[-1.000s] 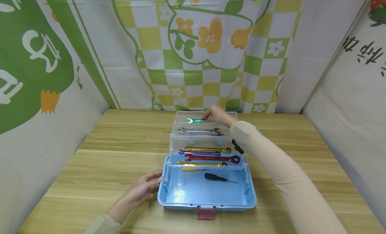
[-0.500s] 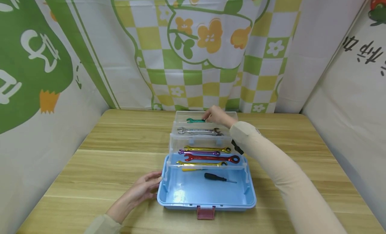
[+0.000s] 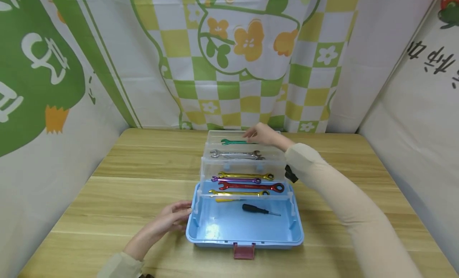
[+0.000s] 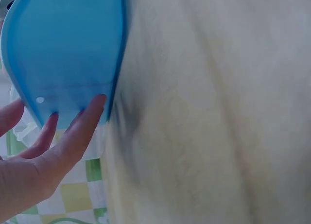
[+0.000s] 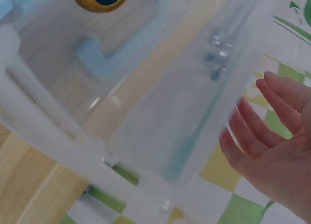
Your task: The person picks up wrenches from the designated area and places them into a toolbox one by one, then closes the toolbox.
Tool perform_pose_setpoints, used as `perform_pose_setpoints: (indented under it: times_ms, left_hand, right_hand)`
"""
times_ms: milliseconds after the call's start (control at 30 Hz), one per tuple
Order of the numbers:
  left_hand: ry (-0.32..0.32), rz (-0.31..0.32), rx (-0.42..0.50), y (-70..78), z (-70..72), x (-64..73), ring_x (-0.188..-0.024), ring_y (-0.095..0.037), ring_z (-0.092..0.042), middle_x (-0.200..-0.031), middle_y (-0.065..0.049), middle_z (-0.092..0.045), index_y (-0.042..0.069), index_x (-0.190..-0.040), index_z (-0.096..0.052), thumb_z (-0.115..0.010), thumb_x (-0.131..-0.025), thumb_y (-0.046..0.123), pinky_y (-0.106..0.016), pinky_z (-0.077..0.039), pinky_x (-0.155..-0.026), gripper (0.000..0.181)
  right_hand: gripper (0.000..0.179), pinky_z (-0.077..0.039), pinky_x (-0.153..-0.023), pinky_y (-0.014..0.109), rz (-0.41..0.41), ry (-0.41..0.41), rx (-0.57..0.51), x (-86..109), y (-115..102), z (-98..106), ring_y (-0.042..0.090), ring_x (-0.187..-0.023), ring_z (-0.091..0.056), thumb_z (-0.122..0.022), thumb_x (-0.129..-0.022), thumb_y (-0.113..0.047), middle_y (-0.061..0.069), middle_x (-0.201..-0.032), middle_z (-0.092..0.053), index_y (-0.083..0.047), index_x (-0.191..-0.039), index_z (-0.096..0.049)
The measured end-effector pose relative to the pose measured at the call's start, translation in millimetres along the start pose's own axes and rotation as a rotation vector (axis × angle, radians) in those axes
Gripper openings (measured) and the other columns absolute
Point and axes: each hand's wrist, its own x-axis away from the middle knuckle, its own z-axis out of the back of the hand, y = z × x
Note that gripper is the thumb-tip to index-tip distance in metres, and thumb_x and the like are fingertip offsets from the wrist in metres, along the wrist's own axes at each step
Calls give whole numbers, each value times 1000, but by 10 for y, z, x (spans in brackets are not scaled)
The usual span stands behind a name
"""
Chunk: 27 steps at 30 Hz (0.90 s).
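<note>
My right hand [image 3: 261,134] is over the top tray of the blue toolbox [image 3: 247,243], its fingers loosely bent and holding nothing. Just below it a green wrench [image 3: 233,142] lies in that clear tray; in the right wrist view the wrench [image 5: 184,153] shows blurred through the plastic. My left hand [image 3: 173,217] rests against the box's left side, and in the left wrist view its extended fingers [image 4: 86,122] lie along the blue outer wall [image 4: 68,49]. A silver double-ended wrench [image 3: 234,154] sits one tray lower.
The lowest clear tray holds a red ratchet wrench [image 3: 247,186], a purple wrench [image 3: 236,179] and two gold wrenches. A black screwdriver [image 3: 254,208] and a yellow-handled tool [image 3: 224,200] lie on the box floor. A patterned curtain [image 3: 236,106] hangs behind the table [image 3: 150,170].
My right hand has let go of the green wrench and shifted slightly right and up. The wrench stays in the top tray. My left hand keeps its place at the box.
</note>
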Motion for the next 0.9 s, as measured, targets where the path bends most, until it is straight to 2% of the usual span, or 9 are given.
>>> perform_pose_setpoints:
  times_ms: [167, 333, 600, 900]
  left_hand:
    - [-4, -44, -149, 90, 29, -20, -103, -34, -52, -120, -32, -45, -17, -124, -33, -50, -89, 20, -41, -49, -81, 54]
    - [8, -79, -235, 188, 71, -78, -103, -35, -52, -119, -31, -47, -15, -122, -38, -49, -90, 21, -43, -48, -82, 50]
    - [91, -111, -258, 329, 145, -240, -105, -39, -50, -120, -31, -47, -13, -122, -40, -48, -90, 15, -44, -46, -84, 43]
    - [172, -168, -225, 439, 260, -483, -113, -41, -41, -125, -32, -41, -13, -126, -35, -45, -92, 13, -40, -44, -89, 44]
  right_hand:
    - [26, -48, -82, 37, 19, 42, -44, 132, 29, 74, 30, -98, -56, -55, -87, -11, 17, -108, -61, 0, -109, -61]
    - [27, -49, -79, 37, -6, 96, -101, 310, 98, 127, 26, -98, -57, -54, -88, -13, 14, -112, -60, -4, -112, -60]
    - [27, -47, -81, 42, -27, 231, -175, 638, 251, 157, 29, -94, -57, -51, -89, -10, 19, -110, -58, -1, -114, -57]
    - [31, -47, -81, 41, -50, 410, -295, 913, 503, 87, 31, -97, -55, -52, -89, -15, 20, -113, -57, 3, -114, -56]
